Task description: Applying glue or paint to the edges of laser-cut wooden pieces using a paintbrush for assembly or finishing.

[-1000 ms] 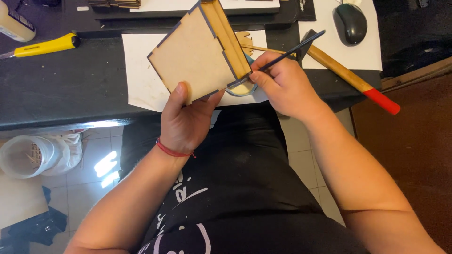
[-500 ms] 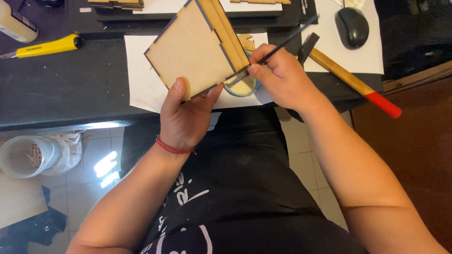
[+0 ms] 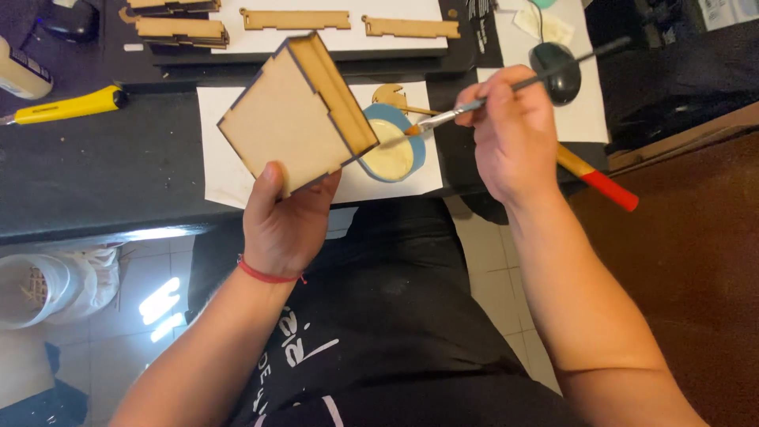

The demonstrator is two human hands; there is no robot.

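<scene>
The wooden box (image 3: 296, 115), a half-built shell of thin laser-cut panels with dark scorched edges, is held up above the desk edge, tilted so that its open side faces toward one o'clock and its flat panel faces the camera; that tilt seems meant to present the inner joints to the brush. The left hand (image 3: 285, 225) is clamped on it from six o'clock, thumb pressed on the near panel and fingers hidden behind, a red cord around the wrist. At three o'clock from the box, the right hand (image 3: 514, 130) is closed around a thin paintbrush (image 3: 506, 91) in a pencil grip, the dark handle running out toward two o'clock and the bristle tip dipped toward a shallow blue dish (image 3: 393, 150) of pale glue, which sits just beside the box's lower right corner, likely so the reach stays short. The dish rests on a white paper sheet (image 3: 225, 170) that appears to shield the black desk (image 3: 103, 174). Farther out, a hammer (image 3: 601, 182) with a red grip lies at four o'clock behind the right hand, a yellow-handled tool (image 3: 67, 105) at nine o'clock, a computer mouse (image 3: 557, 71) at two o'clock, and loose wooden strips (image 3: 294, 18) at twelve o'clock
</scene>
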